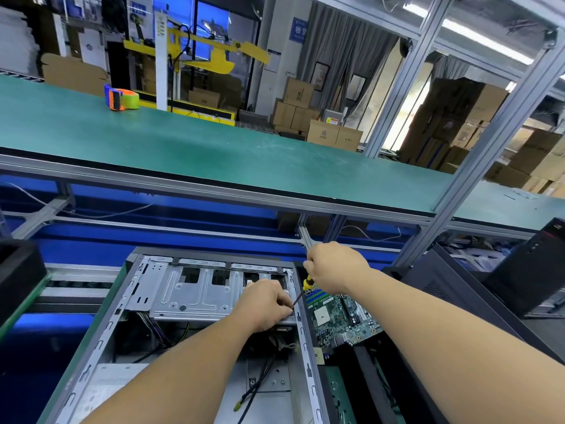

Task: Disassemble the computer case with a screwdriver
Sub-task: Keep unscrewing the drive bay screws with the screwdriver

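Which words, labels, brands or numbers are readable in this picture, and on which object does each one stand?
"收货": the only readable text, two white characters on the blue wall sign; the second is partly cut off.
Cardboard boxes: printed logos, too blurred to read.
Yellow warning label above the boxes: too small to read.
White strip on the post: markings unreadable.
Motherboard: print too small to read.
Computer case: no text visible.

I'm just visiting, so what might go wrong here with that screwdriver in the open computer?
1. The screwdriver is tilted, so its tip may slip off the screw toward the left hand steadying it.
2. A loosened screw might drop among the cables inside the computer case.
3. A slip by the right hand could scratch the nearby motherboard.
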